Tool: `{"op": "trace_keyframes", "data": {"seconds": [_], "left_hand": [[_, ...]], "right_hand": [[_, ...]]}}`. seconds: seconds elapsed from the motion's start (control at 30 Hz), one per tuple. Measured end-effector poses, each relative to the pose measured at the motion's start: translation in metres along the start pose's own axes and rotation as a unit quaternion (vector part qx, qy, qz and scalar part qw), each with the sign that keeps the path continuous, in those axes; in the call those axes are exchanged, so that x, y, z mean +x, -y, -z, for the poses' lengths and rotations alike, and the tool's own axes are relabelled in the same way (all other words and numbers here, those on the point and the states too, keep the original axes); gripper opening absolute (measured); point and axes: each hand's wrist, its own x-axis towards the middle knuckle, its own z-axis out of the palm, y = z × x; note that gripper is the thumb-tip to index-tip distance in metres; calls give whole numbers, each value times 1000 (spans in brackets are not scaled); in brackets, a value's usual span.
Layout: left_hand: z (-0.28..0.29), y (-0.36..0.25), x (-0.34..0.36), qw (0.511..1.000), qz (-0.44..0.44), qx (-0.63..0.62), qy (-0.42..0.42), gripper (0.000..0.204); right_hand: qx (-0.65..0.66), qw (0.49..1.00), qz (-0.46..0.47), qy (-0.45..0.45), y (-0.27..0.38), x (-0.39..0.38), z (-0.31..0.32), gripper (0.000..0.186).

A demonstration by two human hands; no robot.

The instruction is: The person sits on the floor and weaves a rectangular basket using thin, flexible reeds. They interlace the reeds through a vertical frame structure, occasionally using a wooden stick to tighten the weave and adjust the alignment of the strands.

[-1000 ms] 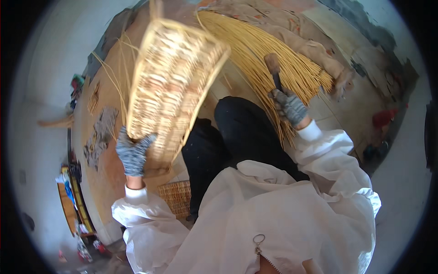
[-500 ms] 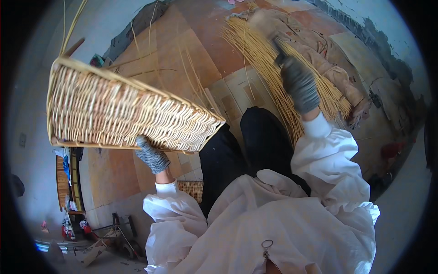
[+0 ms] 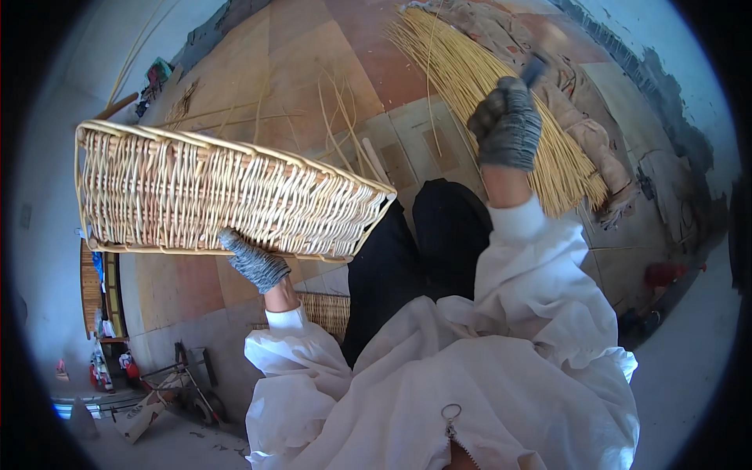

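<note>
A woven wicker basket (image 3: 235, 196) is held up in front of me on the left, tilted, with one long wall toward me. My left hand (image 3: 254, 262), in a grey glove, grips its lower edge, thumb against the weave; the fingers behind it are hidden. My right hand (image 3: 507, 129), also gloved in grey, is raised to the right, apart from the basket. It is closed around a dark-handled tool (image 3: 534, 70) whose far end is smeared by motion, so its kind does not show.
A bundle of long wicker rods (image 3: 486, 102) lies on the floor at the right, beside crumpled brown cloth (image 3: 580, 110). Loose rods (image 3: 337, 125) stick out behind the basket. Another wicker piece (image 3: 323, 312) rests by my left leg. A wheeled metal frame (image 3: 188, 388) stands at lower left.
My right hand has turned, and the tool in it now points up and to the right instead of up and left. The basket has tilted slightly, still in my left hand.
</note>
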Motion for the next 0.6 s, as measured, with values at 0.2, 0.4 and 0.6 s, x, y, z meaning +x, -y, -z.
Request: {"op": "trace_keyframes", "data": {"seconds": [0.2,0.4,0.6], "left_hand": [[-2,8,-3,998,-23,-26,58,62],[-7,-2,-5,1000,1,-12,14,61],[-28,-33,-27,974,-116,-17,196,63]], "right_hand": [[-500,754,-221,365,-41,-67,28,18],[-751,531,117,375,-67,-134,93,18],[-796,505,-18,333,-36,-79,204,20]]}}
